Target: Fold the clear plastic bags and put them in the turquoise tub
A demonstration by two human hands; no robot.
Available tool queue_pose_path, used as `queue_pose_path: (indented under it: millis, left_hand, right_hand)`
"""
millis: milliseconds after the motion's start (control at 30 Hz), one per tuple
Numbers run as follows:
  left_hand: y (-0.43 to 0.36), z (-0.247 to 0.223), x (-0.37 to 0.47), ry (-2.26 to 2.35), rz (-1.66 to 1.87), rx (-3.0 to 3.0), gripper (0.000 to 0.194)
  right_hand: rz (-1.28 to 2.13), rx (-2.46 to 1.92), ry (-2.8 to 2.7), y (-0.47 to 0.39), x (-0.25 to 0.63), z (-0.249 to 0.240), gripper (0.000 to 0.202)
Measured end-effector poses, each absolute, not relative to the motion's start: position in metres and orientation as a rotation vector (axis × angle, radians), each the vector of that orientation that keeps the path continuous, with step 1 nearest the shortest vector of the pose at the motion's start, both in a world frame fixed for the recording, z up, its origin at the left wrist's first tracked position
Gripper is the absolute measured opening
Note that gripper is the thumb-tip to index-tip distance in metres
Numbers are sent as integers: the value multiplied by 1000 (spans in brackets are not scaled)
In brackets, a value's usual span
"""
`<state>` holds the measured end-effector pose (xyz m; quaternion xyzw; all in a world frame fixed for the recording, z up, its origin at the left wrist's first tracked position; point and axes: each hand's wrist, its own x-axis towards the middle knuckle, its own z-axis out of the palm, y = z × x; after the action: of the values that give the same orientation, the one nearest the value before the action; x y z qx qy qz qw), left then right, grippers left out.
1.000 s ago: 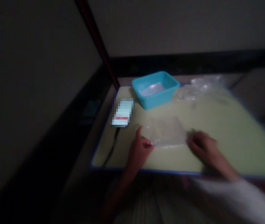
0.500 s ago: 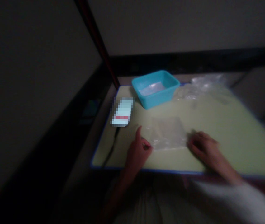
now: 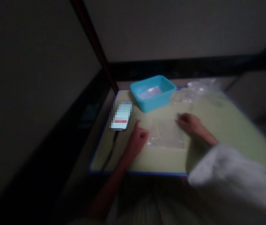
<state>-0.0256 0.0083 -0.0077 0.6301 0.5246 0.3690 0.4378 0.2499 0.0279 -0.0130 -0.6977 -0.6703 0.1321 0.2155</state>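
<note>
Plastic bag (image 3: 167,134): clear and flat on the pale green mat (image 3: 217,125), near the mat's front edge, between my two hands.
Left hand (image 3: 138,139): I have it at the bag's left edge, forefinger stretched forward, the other fingers curled in; in this dim, blurred view I cannot tell whether they pinch the plastic or only touch it.
Right hand (image 3: 190,123): palm down at the bag's far right corner, fingers loosely bent and resting on or just beside the plastic (nothing visibly gripped); a white sleeve (image 3: 231,178) covers the forearm.
Blue tub (image 3: 153,92): at the mat's far edge, beyond the bag and well apart from it, with something pale lying inside.
Loose plastic (image 3: 198,92): a crumpled clear heap just right of the tub.
Phone (image 3: 121,115): lit screen (blurred out), at the mat's left edge, near my left hand, a dark cable (image 3: 110,151) running from it toward me.
</note>
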Motion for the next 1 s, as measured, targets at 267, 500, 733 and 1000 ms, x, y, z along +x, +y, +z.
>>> queue_pose_path:
  millis: [267, 500, 733, 1000]
  left_hand:
    - [24, -15, -17, 1284, 910, 1650, 49]
    - [27, -18, -14, 1205, 944, 1607, 62]
    - [29, -24, -15, 1168, 981, 1540, 58]
    - [46, -30, -11, 1080, 1010, 1362, 38]
  right_hand:
    - [373, -1953, -1889, 52, 246, -13, 24]
    - [451, -1899, -1967, 43, 271, -12, 25]
    - [449, -1783, -1952, 57, 266, -7, 26]
    - [250, -1596, -1860, 53, 257, 22, 19]
